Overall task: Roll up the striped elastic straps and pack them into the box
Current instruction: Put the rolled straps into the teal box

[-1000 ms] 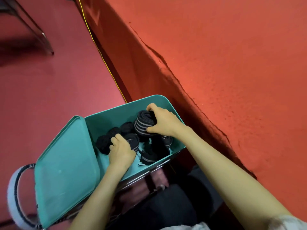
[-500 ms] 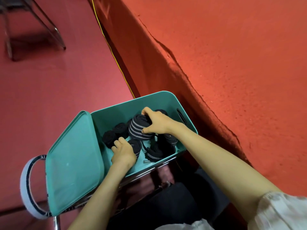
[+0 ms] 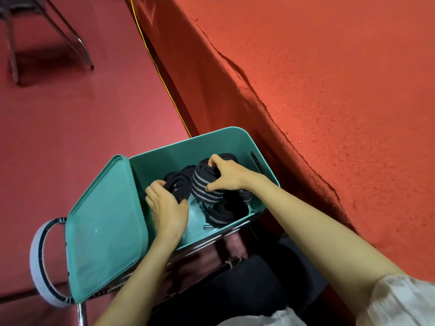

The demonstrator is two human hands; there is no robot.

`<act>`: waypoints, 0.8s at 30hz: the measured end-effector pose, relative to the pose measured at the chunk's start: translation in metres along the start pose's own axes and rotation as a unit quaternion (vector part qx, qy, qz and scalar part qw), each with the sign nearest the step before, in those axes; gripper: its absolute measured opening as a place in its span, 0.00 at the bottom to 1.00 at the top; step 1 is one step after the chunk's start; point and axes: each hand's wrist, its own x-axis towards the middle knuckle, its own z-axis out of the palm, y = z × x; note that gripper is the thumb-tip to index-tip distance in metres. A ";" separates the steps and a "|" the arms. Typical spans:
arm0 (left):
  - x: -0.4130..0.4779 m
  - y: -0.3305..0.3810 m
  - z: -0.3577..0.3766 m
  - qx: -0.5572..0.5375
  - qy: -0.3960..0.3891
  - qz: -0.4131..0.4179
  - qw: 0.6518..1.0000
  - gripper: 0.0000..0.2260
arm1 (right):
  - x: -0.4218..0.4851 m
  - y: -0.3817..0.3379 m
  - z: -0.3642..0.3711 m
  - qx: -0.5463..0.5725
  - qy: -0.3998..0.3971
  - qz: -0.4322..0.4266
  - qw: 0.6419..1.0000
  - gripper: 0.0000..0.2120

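My right hand [image 3: 227, 176] has its fingers [image 3: 213, 161] and thumb curled tight round a striped strap roll [image 3: 204, 188], gripping it inside the teal box [image 3: 162, 158], just above the loose dark straps [image 3: 226, 212] on the box floor. My left hand [image 3: 167, 209] is in the box too, fingers bent over a black roll [image 3: 178, 184] near the left wall, holding it. The lid [image 3: 106, 228] stands open beside the box.
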 end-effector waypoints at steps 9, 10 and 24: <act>0.002 0.003 -0.001 -0.006 0.066 0.068 0.995 0.24 | 0.012 -0.012 0.005 -0.007 -0.064 0.016 0.998 0.25; 0.002 0.003 -0.001 -0.009 0.071 0.075 0.995 0.24 | 0.013 -0.013 0.004 -0.006 -0.070 0.022 0.997 0.25; 0.007 0.010 -0.004 -0.049 0.118 0.124 0.984 0.25 | 0.027 -0.006 0.039 -0.010 -0.010 -0.016 1.000 0.29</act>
